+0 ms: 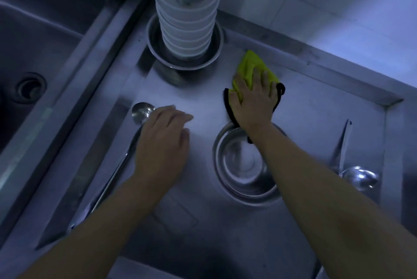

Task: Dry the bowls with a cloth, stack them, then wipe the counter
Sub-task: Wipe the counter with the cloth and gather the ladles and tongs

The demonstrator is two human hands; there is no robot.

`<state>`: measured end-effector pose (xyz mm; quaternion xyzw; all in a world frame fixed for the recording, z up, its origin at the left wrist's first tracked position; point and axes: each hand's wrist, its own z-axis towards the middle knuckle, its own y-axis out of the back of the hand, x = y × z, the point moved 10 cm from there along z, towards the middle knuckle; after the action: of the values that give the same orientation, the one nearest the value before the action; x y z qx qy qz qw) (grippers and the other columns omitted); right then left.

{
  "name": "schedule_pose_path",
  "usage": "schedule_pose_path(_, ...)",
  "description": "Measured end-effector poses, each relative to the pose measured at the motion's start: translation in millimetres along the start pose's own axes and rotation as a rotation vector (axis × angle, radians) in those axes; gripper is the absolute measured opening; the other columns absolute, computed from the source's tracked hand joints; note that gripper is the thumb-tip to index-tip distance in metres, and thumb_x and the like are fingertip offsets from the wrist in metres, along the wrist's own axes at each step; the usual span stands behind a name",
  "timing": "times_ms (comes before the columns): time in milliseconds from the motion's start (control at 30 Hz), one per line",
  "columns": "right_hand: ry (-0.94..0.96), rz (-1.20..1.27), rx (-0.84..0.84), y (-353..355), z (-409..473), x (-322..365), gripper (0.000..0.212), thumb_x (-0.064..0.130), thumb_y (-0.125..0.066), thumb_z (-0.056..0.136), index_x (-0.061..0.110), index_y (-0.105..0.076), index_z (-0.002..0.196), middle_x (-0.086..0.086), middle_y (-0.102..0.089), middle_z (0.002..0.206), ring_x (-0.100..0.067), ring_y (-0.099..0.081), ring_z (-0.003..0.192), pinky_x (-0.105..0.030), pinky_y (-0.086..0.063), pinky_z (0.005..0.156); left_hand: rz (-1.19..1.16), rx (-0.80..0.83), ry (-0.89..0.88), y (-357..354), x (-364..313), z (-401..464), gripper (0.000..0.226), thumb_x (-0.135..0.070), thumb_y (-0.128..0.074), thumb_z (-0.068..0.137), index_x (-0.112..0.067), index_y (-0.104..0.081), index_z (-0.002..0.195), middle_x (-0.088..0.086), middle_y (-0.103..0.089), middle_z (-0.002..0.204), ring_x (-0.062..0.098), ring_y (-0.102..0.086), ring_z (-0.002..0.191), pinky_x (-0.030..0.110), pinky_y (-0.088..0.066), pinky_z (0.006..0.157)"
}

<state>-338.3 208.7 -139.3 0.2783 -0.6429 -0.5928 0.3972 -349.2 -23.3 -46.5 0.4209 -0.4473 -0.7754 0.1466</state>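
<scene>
Wiping looks to be the step in hand: the right hand (253, 100) lies flat, fingers spread, pressing the yellow cloth (249, 69) onto the steel counter (316, 109) just right of the stack of white bowls (187, 8), which stands in a metal basin (155, 50) at the far side. The left hand (163, 141) rests loosely open and empty, partly over a ladle (141, 111) at the left; next, I'd guess, the cloth must sweep near around the steel bowl (239, 166)

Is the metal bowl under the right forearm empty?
Empty, upright: the metal bowl shows only its bare shiny bottom, though the forearm hides part of the rim.
</scene>
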Motion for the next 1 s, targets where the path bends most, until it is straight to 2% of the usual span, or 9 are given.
schedule_pose_path(133, 0.12, 0.058, -0.013, -2, -21, 44, 0.046, 0.038, -0.046, 0.088, 0.025, -0.057, 0.131, -0.016, -0.041, 0.147, -0.038, -0.026, 0.14, -0.053, -0.013, 0.113, 0.027, -0.038, 0.176, 25, 42, -18, 0.032, 0.0, -0.064, 0.078, -0.007, -0.063, 0.109, 0.012, -0.064, 0.107, 0.024, -0.043, 0.104, 0.03, -0.031, 0.093)
schedule_pose_path(267, 0.205, 0.105, 0.031, -7, -47, 77, 0.047, 0.036, -0.047, 0.087, 0.025, -0.057, 0.132, -0.014, -0.037, 0.149, -0.036, -0.024, 0.142, -0.05, -0.011, 0.114, 0.056, 0.001, 0.371, 35, 82, -52, 0.044, -0.011, -0.074, 0.074, -0.008, -0.059, 0.115, 0.011, -0.062, 0.111, 0.032, -0.052, 0.106, 0.039, -0.038, 0.091)
schedule_pose_path(333, 0.243, 0.126, 0.038, -7, -60, 89, 0.045, 0.034, -0.05, 0.087, 0.025, -0.058, 0.131, -0.015, -0.036, 0.15, -0.036, -0.024, 0.142, -0.049, -0.009, 0.115, 0.067, 0.075, 0.448, 34, 99, -71, 0.058, -0.024, -0.079, 0.069, -0.006, -0.055, 0.12, 0.013, -0.059, 0.116, 0.035, -0.051, 0.11, 0.044, -0.039, 0.093)
schedule_pose_path(433, 0.305, 0.144, 0.053, -7, -82, 105, 0.042, 0.03, -0.053, 0.089, 0.024, -0.058, 0.13, -0.015, -0.037, 0.149, -0.035, -0.024, 0.142, -0.05, -0.01, 0.116, 0.123, 0.258, 0.539, 25, 116, -98, 0.092, -0.055, -0.078, 0.059, -0.01, -0.043, 0.131, 0.011, -0.05, 0.128, 0.031, -0.043, 0.122, 0.045, -0.037, 0.099)
schedule_pose_path(533, 0.35, 0.146, 0.09, -8, -108, 116, 0.044, 0.031, -0.05, 0.089, 0.024, -0.057, 0.131, -0.015, -0.038, 0.149, -0.034, -0.024, 0.142, -0.05, -0.01, 0.116, 0.277, 0.412, 0.52, 20, 120, -117, 0.109, -0.07, -0.072, 0.052, -0.012, -0.035, 0.136, 0.013, -0.046, 0.131, 0.032, -0.041, 0.122, 0.043, -0.034, 0.101)
schedule_pose_path(733, 0.396, 0.115, 0.146, -8, -170, 123, 0.048, 0.035, -0.044, 0.09, 0.023, -0.052, 0.136, -0.014, -0.038, 0.149, -0.034, -0.026, 0.142, -0.052, -0.015, 0.114, 0.312, 0.384, 0.44, 29, 126, -128, 0.071, -0.047, -0.079, 0.06, 0.0, -0.052, 0.106, 0.019, -0.053, 0.102, 0.033, -0.048, 0.096, 0.042, -0.039, 0.083)
schedule_pose_path(800, 0.394, 0.093, 0.16, -9, -189, 121, 0.056, 0.041, -0.037, 0.092, 0.021, -0.039, 0.144, -0.01, -0.032, 0.153, -0.03, -0.021, 0.144, -0.051, -0.016, 0.115, 0.252, 0.405, 0.46, 29, 128, -130, 0.066, -0.046, -0.076, 0.063, -0.001, -0.05, 0.103, 0.017, -0.049, 0.102, 0.031, -0.047, 0.094, 0.039, -0.04, 0.079)
schedule_pose_path(900, 0.338, 0.083, 0.174, -11, -205, 114, 0.069, 0.048, -0.032, 0.092, 0.016, -0.017, 0.151, -0.006, -0.024, 0.156, -0.021, -0.009, 0.147, -0.044, -0.007, 0.118, 0.197, 0.4, 0.443, 31, 126, -132, 0.056, -0.041, -0.073, 0.066, -0.003, -0.046, 0.097, 0.014, -0.043, 0.1, 0.031, -0.047, 0.091, 0.037, -0.039, 0.071)
schedule_pose_path(1000, 0.283, 0.106, 0.205, -12, -205, 113, 0.076, 0.051, -0.032, 0.087, 0.016, -0.004, 0.149, -0.005, -0.021, 0.157, -0.017, -0.003, 0.146, -0.039, -0.002, 0.119, 0.164, 0.405, 0.444, 32, 125, -135, 0.056, -0.045, -0.069, 0.067, -0.003, -0.045, 0.095, 0.015, -0.042, 0.101, 0.031, -0.046, 0.091, 0.039, -0.041, 0.075)
